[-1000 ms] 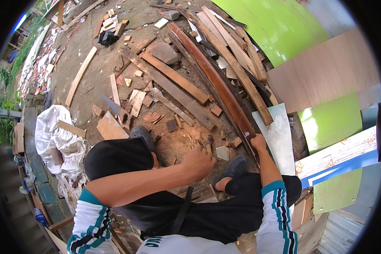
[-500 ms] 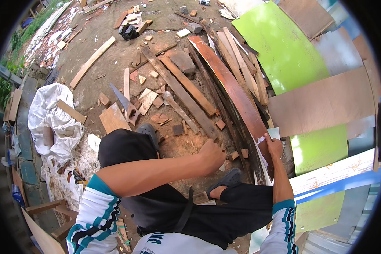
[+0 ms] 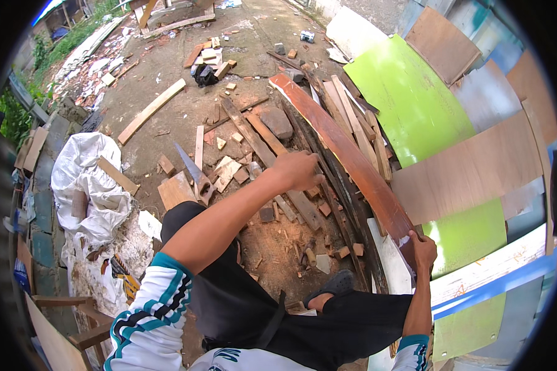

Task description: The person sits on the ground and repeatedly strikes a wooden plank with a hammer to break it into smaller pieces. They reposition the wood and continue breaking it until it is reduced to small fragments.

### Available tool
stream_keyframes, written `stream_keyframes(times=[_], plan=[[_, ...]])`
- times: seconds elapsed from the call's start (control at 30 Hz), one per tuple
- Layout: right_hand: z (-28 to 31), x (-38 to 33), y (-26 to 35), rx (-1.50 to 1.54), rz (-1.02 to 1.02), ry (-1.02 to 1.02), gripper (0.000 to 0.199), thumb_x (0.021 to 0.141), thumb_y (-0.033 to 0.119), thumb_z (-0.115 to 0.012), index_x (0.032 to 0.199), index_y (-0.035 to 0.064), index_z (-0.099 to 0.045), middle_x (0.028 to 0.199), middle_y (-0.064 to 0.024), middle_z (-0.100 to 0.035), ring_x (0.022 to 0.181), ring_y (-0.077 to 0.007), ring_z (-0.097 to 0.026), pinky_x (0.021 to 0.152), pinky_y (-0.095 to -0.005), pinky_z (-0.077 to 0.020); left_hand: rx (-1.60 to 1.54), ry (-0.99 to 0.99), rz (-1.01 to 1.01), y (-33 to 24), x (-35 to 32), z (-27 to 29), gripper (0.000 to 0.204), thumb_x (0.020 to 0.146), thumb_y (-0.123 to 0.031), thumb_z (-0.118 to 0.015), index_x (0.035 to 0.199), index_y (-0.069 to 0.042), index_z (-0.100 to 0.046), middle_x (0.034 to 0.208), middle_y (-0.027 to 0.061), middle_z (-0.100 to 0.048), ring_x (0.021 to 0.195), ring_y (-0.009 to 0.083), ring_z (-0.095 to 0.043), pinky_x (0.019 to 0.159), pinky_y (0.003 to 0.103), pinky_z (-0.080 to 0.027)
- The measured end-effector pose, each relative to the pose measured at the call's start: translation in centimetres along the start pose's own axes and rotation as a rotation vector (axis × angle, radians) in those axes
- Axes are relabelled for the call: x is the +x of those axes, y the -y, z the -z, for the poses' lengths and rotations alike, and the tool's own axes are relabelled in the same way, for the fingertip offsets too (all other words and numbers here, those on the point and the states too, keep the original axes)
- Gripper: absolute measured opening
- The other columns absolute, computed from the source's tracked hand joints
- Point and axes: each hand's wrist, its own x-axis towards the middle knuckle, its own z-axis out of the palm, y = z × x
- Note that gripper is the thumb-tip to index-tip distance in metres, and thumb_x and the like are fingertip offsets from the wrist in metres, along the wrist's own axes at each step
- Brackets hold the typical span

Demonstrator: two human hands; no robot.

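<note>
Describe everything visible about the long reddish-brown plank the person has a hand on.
The long reddish-brown plank looks like smooth wood, broad and thin. It runs from the far end of the timber pile toward the person, lying on darker planks, beside a green panel. Its curve may be lens distortion. The right hand rests on its near end by a white patch; the left hand hovers beside its middle, contact unclear.

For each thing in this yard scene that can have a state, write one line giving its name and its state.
long reddish-brown plank: lying on the pile, near end under the right hand
left hand: closed, reaching out over the planks
handsaw: lying on the ground, untouched
white sack: slumped, crumpled
green panel: leaning
sandal: on foot
</note>
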Motion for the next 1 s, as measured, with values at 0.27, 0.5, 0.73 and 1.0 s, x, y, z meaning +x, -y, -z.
stream_keyframes(times=[0.27, 0.5, 0.73, 1.0], plan=[[-0.6, 0.8, -3.0, 0.28, 0.185, 0.038, 0.056, 0.078, 0.05, -0.078, 0.066, -0.0017, -0.062, 0.054, -0.0061, -0.051, 0.054, -0.0163, -0.046, 0.054, -0.0373, -0.0381, -1.38, -0.309, 0.567, 4.5, 2.0, -2.0, 0.113, 0.087, -0.072, -0.052, 0.154, 0.007, -0.006, 0.162, 0.0232, -0.012, 0.149, 0.0403, -0.015, 0.116, 0.061, -0.021], [-2.2, 2.3, -2.2, 0.449, 0.476, 0.256, 0.06, 0.079, 0.049, -0.078, 0.058, -0.0038, -0.057, 0.049, 0.0006, -0.045, 0.05, -0.0093, -0.04, 0.048, -0.0335, -0.032, -2.106, -0.947, 0.842, 9.9, 1.7, -6.7, 0.098, 0.09, -0.071, -0.046, 0.148, 0.005, -0.026, 0.149, 0.0197, -0.041, 0.137, 0.033, -0.041, 0.111, 0.051, -0.035], [-4.0, 3.5, -1.9, 0.255, 0.591, 0.243, 0.064, 0.083, 0.051, -0.076, 0.059, -0.0031, -0.051, 0.053, -0.0022, -0.043, 0.054, -0.0116, -0.04, 0.052, -0.0342, -0.0348, -1.853, -1.097, 1.479, 9.9, -0.8, -11.9, 0.101, 0.085, -0.072, -0.053, 0.143, 0.008, -0.032, 0.148, 0.026, -0.042, 0.132, 0.0406, -0.045, 0.108, 0.053, -0.035], [-4.0, 3.2, 1.8, 0.225, 0.616, 0.046, 0.047, 0.085, 0.041, -0.074, 0.105, -0.001, -0.068, 0.101, -0.0212, -0.068, 0.098, -0.0355, -0.064, 0.088, -0.0434, -0.049, -1.876, -1.169, 1.293, 7.2, -1.0, -13.1, 0.104, 0.086, -0.076, -0.049, 0.14, 0.012, -0.036, 0.141, 0.0282, -0.047, 0.127, 0.0372, -0.051, 0.106, 0.046, -0.042]])
